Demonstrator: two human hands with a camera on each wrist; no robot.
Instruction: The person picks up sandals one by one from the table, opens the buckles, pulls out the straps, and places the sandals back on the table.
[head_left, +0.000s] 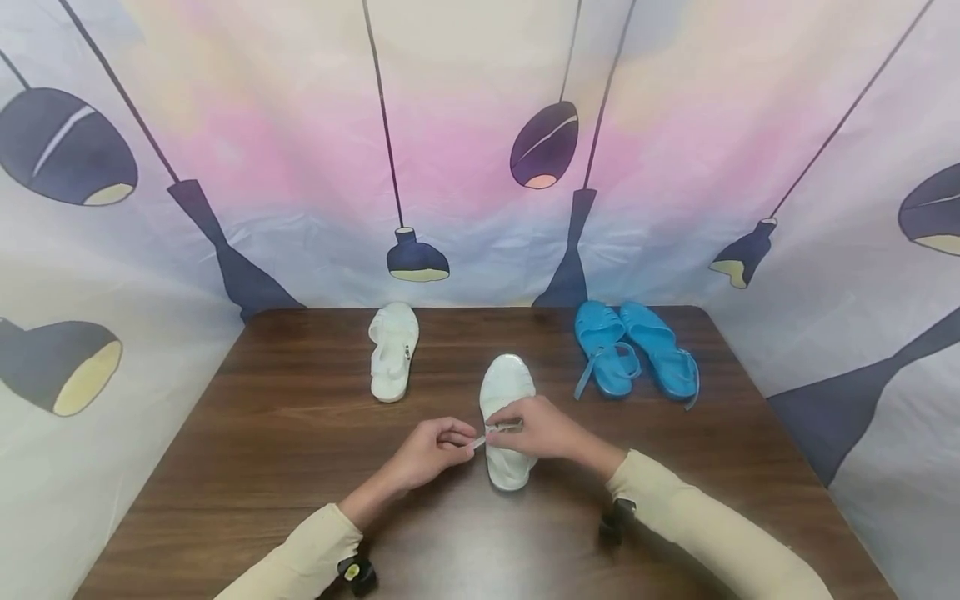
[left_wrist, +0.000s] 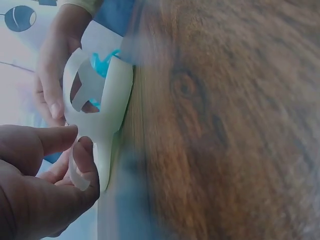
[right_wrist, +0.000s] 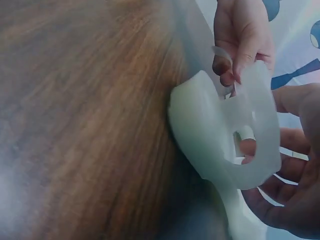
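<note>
A white sandal (head_left: 507,379) lies on the wooden table in front of me, its toe pointing away. On its left side, my left hand (head_left: 429,454) pinches the sandal's thin ankle strap (left_wrist: 77,175) between thumb and fingers. My right hand (head_left: 546,427) reaches over from the other side and pinches the strap near its buckle (head_left: 512,426), partly covering the middle of the shoe. The heel part (right_wrist: 197,115) stands close to the tabletop in the right wrist view.
A second white sandal (head_left: 394,321) lies farther back to the left. Two blue sandals (head_left: 600,323) lie side by side at the back right, straps loose. The dark wooden table (head_left: 285,467) ends at a curtain (head_left: 465,150) printed with lamps.
</note>
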